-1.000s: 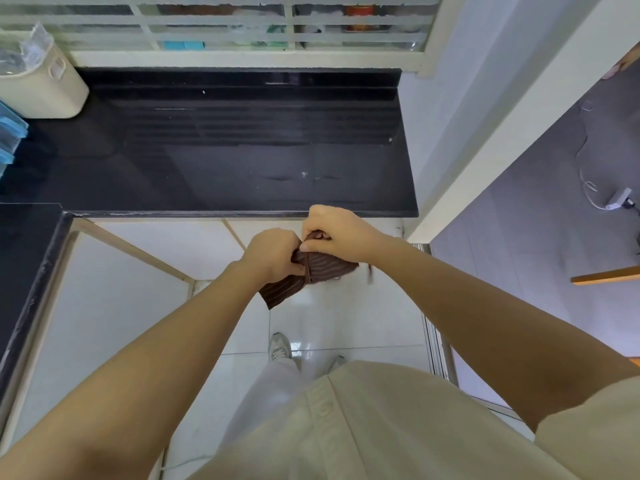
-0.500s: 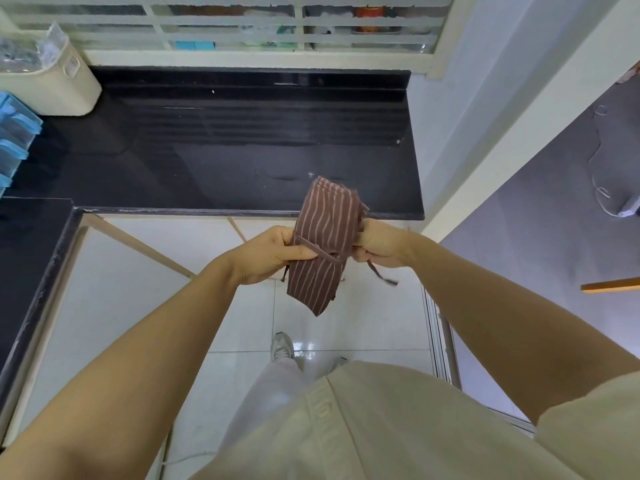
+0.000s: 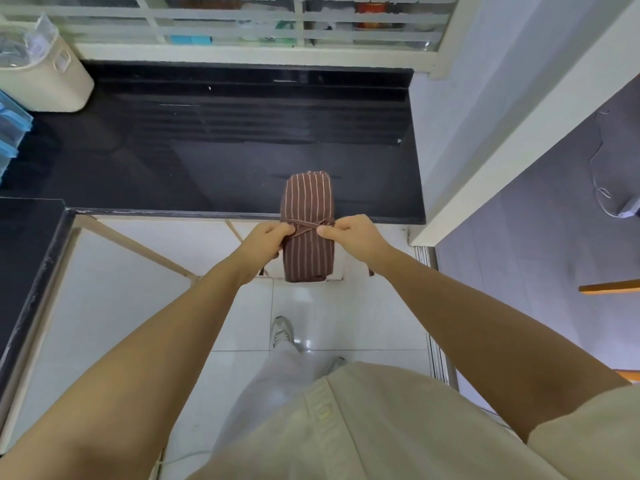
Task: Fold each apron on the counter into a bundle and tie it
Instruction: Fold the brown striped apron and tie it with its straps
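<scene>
Two hands hold one brown cloth apron with thin pale stripes (image 3: 307, 199), folded into a long, fat bundle. The bundle sits at the near edge of the shiny black stone tabletop (image 3: 207, 150). Its far end is over the tabletop and its near end sticks out past the edge, above the white floor tiles. It is hard to tell if the far end rests on the tabletop or hangs just above it.

A thin brown strap (image 3: 304, 226) goes across the middle of the bundle and crosses over itself there. The left hand (image 3: 268, 239) grips one strap end with curled fingers, just off the tabletop's near edge. The right hand (image 3: 349, 235) pinches the other strap end between thumb and first finger.

The apron looks soft, light and floppy, so the bundle would likely fall open if the strap went loose. The strap is thin and could slip. The best place to hold is probably close to the crossing, pulling both ends sideways evenly. A cream plastic tub (image 3: 45, 81) stands at the tabletop's far left corner.
</scene>
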